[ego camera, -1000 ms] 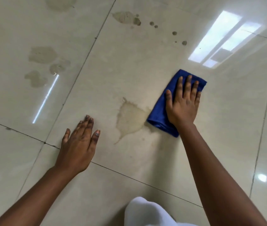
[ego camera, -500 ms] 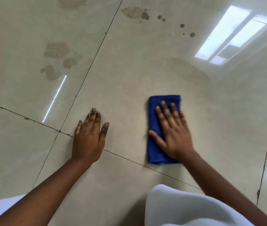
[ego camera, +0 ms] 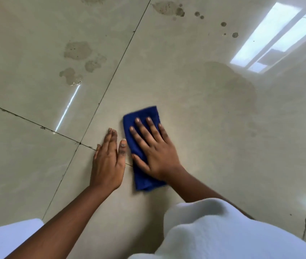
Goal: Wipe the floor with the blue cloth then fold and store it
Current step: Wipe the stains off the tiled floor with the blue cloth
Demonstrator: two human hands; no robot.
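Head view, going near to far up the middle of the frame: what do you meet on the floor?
White garment → blue cloth under the flat right hand → wiped damp patch → dark stains at the top.

Your forearms are bare from the elbow down, with no sleeves, watch or rings showing. Your left hand (ego camera: 109, 163) and right hand (ego camera: 157, 156) have short, unpainted nails. You wear a soft white garment (ego camera: 214, 230), loosely folded and unmarked.

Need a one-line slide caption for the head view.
Right hand presses the folded blue cloth flat on the tiled floor, left hand braced beside it, stains left farther out.
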